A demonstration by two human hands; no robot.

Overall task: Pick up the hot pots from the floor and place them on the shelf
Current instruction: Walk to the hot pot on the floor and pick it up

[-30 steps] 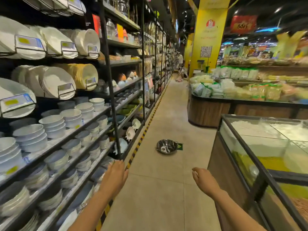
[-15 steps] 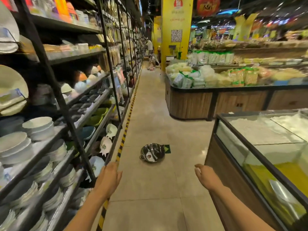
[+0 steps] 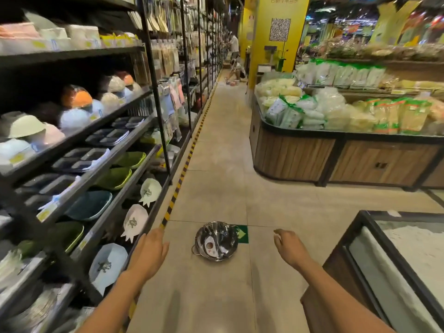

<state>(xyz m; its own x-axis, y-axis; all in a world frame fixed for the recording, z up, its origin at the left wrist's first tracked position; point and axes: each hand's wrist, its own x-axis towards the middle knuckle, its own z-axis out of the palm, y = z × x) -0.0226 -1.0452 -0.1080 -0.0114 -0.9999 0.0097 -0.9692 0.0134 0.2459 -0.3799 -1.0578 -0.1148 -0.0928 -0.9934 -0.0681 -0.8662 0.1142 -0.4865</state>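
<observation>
The steel hot pot (image 3: 216, 241) sits on the floor (image 3: 216, 183) in the lower middle of the frame, its far edge overlapping a green floor sticker (image 3: 242, 234). The left hand (image 3: 150, 252) reaches forward with fingers together and lightly extended, empty, to the left of the pot and apart from it; the right hand (image 3: 289, 247) is loosely curled, also empty, to the pot's right and further off. The shelf (image 3: 115, 150) of bowls and trays fills the left side of the frame.

The likely trouble: the pot is thin, shiny and has small side handles, so a one-sided grab at the rim could tip it or let it slide on the smooth tile. The lower shelf tiers look crowded, and setting it down carelessly could knock a bowl.

Compared with half a second ago, the pot appears larger and lower in the frame, closer to both hands, and the shelving has slid past
</observation>
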